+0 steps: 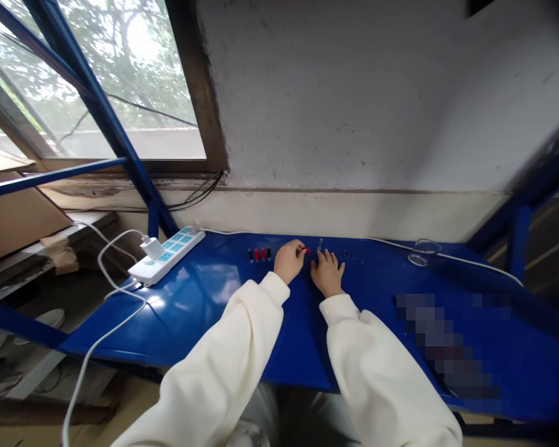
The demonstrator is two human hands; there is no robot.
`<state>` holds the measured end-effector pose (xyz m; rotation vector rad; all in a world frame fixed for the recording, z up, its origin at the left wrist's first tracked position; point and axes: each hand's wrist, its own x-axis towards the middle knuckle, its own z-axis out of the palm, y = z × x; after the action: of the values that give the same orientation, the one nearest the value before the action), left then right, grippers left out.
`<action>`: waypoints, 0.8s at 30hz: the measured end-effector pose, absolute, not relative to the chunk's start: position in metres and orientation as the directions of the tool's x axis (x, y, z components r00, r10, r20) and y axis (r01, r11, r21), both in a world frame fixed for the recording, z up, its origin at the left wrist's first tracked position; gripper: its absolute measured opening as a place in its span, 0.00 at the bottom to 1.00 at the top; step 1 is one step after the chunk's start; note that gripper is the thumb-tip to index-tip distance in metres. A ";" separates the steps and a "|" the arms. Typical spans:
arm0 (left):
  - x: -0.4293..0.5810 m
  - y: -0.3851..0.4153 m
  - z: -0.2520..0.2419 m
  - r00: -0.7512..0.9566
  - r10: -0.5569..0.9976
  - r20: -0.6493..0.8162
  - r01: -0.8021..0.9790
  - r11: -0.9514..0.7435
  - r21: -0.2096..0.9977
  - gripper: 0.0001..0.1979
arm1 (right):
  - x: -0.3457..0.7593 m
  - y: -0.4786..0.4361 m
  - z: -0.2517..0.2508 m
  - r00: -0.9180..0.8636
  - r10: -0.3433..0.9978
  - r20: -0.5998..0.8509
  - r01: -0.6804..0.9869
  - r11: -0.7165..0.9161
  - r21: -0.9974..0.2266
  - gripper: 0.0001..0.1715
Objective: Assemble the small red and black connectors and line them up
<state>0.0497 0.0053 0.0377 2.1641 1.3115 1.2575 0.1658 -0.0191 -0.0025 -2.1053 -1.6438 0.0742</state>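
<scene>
Right hand [327, 272]: lay flat on the bench [223, 310], fingers spread, empty.
Left hand [289, 261]: fingertips pinched a small red piece [304, 250], between the two hands.
Far edge: row of red and black pieces [259, 254] stood just left of the left hand.

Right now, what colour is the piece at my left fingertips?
Red. The small piece at the left hand shows best in the head view.
</scene>
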 end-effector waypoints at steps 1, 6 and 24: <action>0.044 0.000 0.038 0.152 0.834 0.530 0.507 -0.526 0.683 0.04 | 0.166 -0.017 -0.004 0.280 0.934 0.221 0.904 -0.179 -0.388 0.27; 0.027 -0.017 0.024 -0.035 0.901 0.432 0.239 -0.412 0.879 0.05 | 0.166 -0.008 -0.008 0.275 0.944 0.184 0.908 -0.192 -0.373 0.27; 0.027 -0.019 0.004 -0.097 0.945 0.313 0.077 -0.306 0.949 0.06 | 0.168 -0.002 0.000 0.269 0.894 0.358 0.891 -0.089 -0.445 0.22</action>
<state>0.0273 -0.0191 0.0039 1.4341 1.1696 1.4945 0.1684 -0.0022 -0.0002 -1.9596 -1.6057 0.0069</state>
